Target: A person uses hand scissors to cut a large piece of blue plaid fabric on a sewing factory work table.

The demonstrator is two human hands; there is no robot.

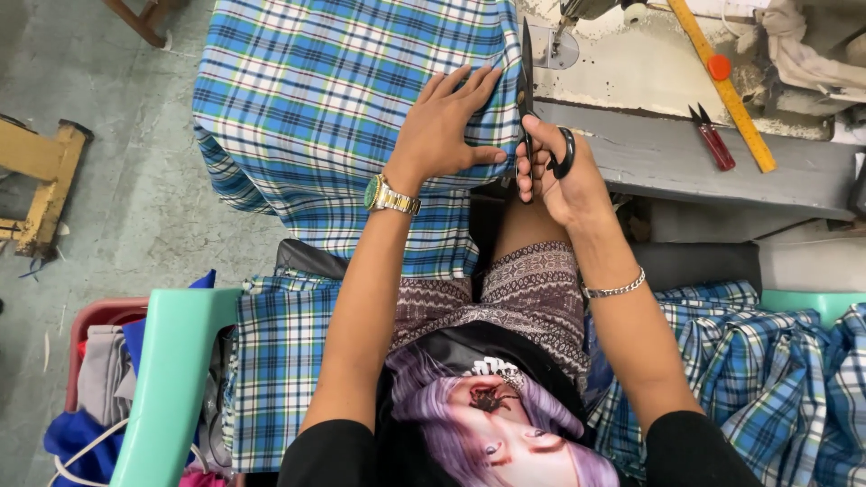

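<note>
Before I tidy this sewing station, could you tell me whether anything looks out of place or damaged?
Nothing looks damaged. The checked fabric lies flat under the left hand, and the right hand holds black scissors at its edge. The small red snips and yellow ruler lie loose nearby.

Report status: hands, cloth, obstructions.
Left hand flat on blue plaid cloth. Right hand gripping black-handled scissors, blades at cloth edge. Red-handled thread snips and yellow ruler lie apart.

Black short sleeves on both arms. Black top, printed figure with purple hair at 6 o'clock. Patterned brown-and-white shorts at centre. Gold wristwatch (390, 195), green dial, on left wrist at 9 o'clock. Silver chain bracelet (613, 289) on right wrist, 3 o'clock.
</note>
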